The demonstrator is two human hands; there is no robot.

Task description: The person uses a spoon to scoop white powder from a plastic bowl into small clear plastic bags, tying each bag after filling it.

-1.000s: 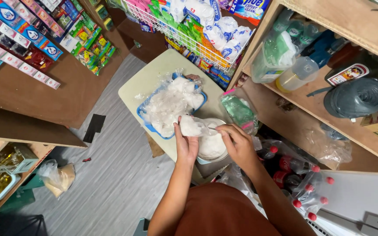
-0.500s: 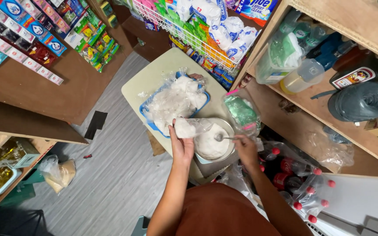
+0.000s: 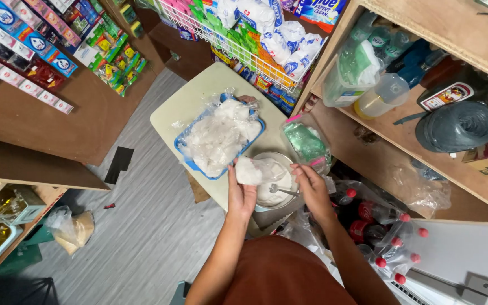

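Filling small bags with white powder at a shop table.

Head view: the left hand (image 3: 242,195) is closed around a small plastic bag (image 3: 251,170), held over the bowl (image 3: 275,186) so spills likely fall back in. The right hand (image 3: 310,185) pinches a spoon (image 3: 282,191) dipped in the bowl. Filled bags sit just beside in the blue tray (image 3: 190,164).

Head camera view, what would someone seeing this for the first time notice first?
Probably the blue tray heaped with small clear bags of white powder, in the middle of the pale table. Just below it, the left hand holds up one filled bag while the right hand holds a spoon over a white bowl. Bright packaged goods crowd the shelves all around.
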